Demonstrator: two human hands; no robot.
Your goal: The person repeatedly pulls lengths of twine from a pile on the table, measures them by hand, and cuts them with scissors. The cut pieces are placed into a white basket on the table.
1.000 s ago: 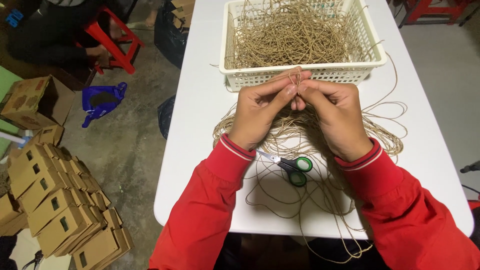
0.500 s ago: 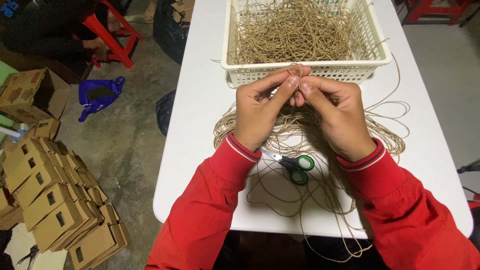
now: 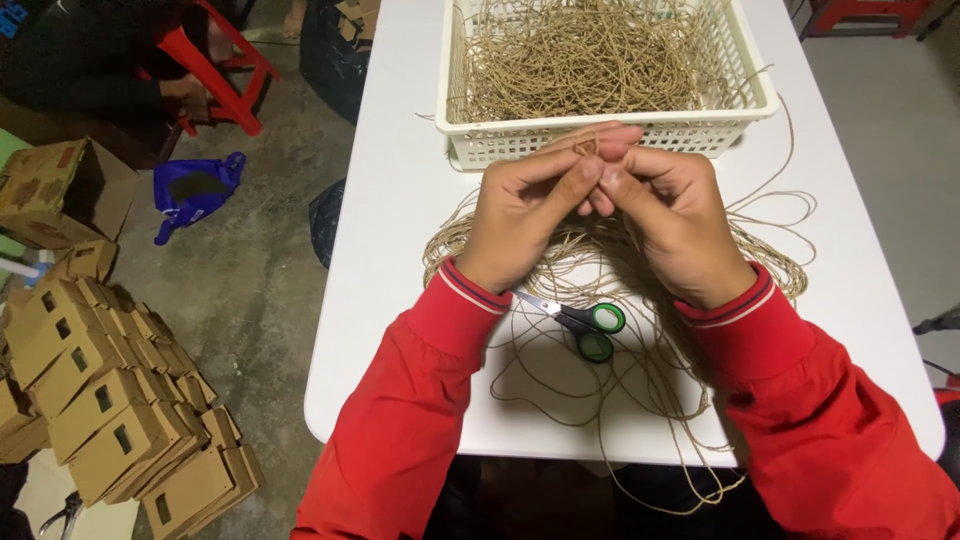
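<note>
Together, a small twine loop [image 3: 586, 147] is pinched by the left hand [image 3: 527, 212] and right hand [image 3: 672, 222], just before the basket [image 3: 610, 135].

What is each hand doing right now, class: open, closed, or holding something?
Left hand: closed, fingertips pinching the brown twine.
Right hand: closed, pinching the same twine, fingertips meeting the left's.

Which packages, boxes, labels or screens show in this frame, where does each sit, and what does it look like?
Small brown cardboard boxes with cut-out windows: floor, lower left, stacked in leaning rows.
Larger open brown cardboard box: floor, left edge, flaps up.
Blue plastic bag: floor, left of the white table, crumpled, open.
Black plastic bag: floor at the table's left edge.
No screens or signs visible.
</note>
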